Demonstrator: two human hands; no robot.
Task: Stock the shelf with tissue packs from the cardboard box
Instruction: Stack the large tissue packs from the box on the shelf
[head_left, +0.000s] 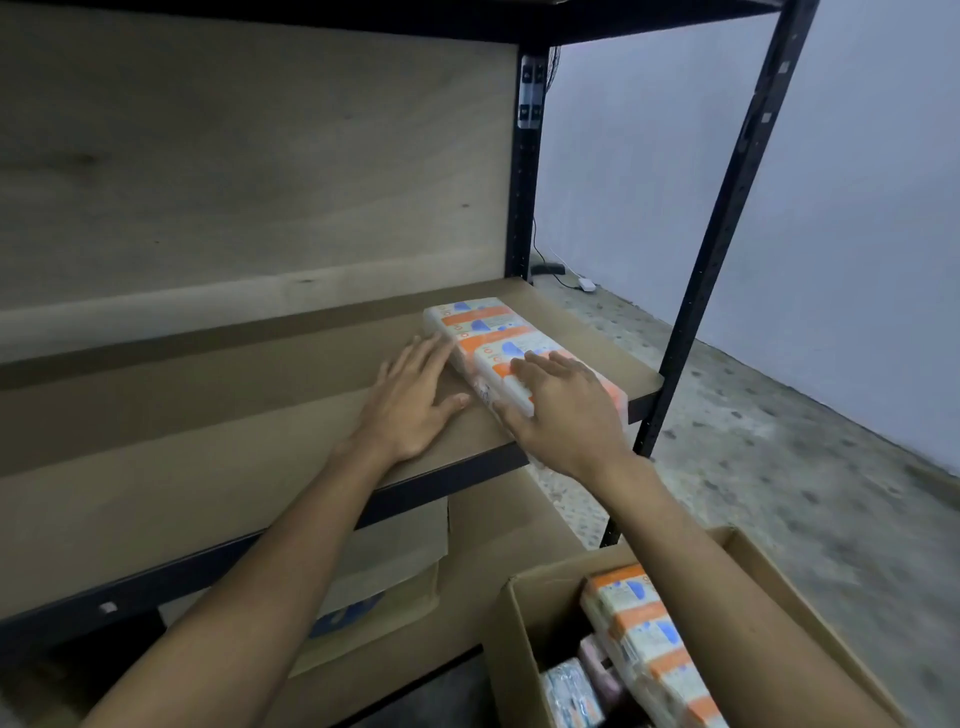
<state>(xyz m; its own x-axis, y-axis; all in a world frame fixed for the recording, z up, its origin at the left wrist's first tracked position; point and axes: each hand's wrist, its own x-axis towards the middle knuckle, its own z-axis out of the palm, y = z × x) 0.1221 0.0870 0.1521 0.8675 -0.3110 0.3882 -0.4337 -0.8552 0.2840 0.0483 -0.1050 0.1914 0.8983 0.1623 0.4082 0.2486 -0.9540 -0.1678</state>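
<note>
The cardboard box (524, 644) sits lowest and closest, at the bottom right, with its top open. Inside it a tissue pack (649, 644) in orange, white and blue wrapping leans on edge along the right side, and beside it lower down are a pale bluish pack (571, 693) and something pink (602, 670) (too blurred to name).

Both bare forearms reach up from the lower edge to the shelf. The fingers (431, 353) of the left hand (410, 400) are spread wide and lie flat on the shelf board (208, 415), their tips touching the left long side of the stocked tissue pack (488, 332); they grip nothing. The fingers (540, 364) of the right hand (563, 410) are also spread and rest flat on top of the near end of that same pack, the thumb pressed against its near left edge; the palm covers the pack rather than closing round it.

The stocked pack lies flat at the right end of the shelf board, running from near the front edge toward the back, close to the right front post (727, 218).

The shelf is a brown board in a black metal frame, with a plywood back panel (234, 156). Under the board another brown carton (384, 566) shows blue print. To the right a speckled floor (779, 441) meets a pale blue-grey wall (857, 208), and a cable with a small white adapter (586, 283) lies by the wall behind the rear post.
</note>
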